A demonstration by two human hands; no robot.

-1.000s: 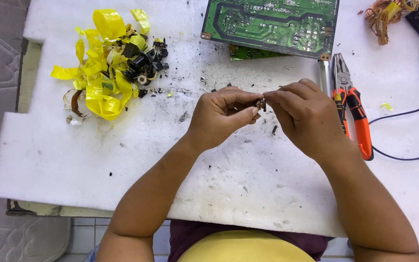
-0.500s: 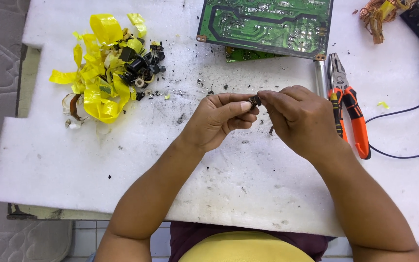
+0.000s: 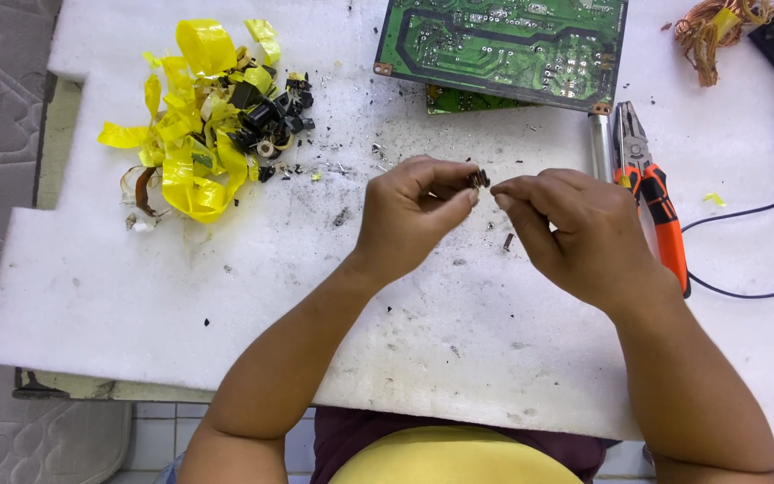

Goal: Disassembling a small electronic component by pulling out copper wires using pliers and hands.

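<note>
Left hand (image 3: 414,213): kept pinching the small dark part (image 3: 478,178), as before.
Right hand (image 3: 575,235): fingertips pinched narrow beside it, barely shifted.

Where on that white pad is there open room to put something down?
Free: the white pad below the yellow tape pile, left of the left hand. Crowded: near the circuit board and pliers.

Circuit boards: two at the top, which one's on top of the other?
The large dark-green board showing its solder traces lies on top. The brighter green board only peeks out from under its lower edge, mostly covered.
</note>
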